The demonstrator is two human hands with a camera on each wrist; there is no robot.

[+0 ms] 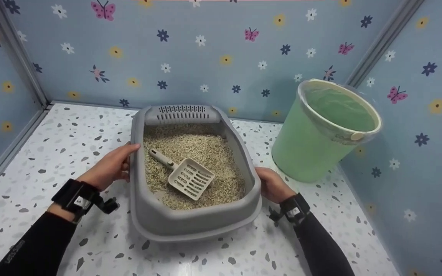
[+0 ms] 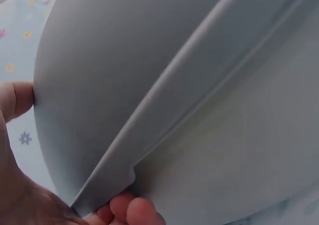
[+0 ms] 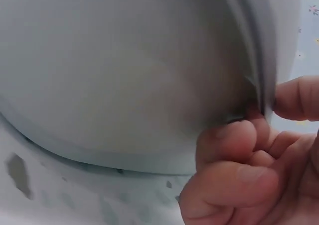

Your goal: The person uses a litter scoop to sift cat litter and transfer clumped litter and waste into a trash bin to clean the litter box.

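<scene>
A grey litter box (image 1: 190, 224) filled with pale pellet litter (image 1: 202, 147) sits on the speckled floor. A beige slotted scoop (image 1: 189, 177) lies in the litter, handle pointing to the far left. My left hand (image 1: 110, 165) grips the box's left rim, thumb over the top edge; in the left wrist view the grey wall (image 2: 164, 85) fills the frame and my fingers (image 2: 130, 211) curl under the lip. My right hand (image 1: 271, 184) holds the right rim, and in the right wrist view its fingers (image 3: 234, 150) curl under the lip of the box (image 3: 124, 75).
A light green bucket (image 1: 317, 142) with a clear liner stands to the right of the box, close to the right wall. Blue flowered walls close in the back and both sides. The terrazzo floor (image 1: 63, 142) stretches left of the box.
</scene>
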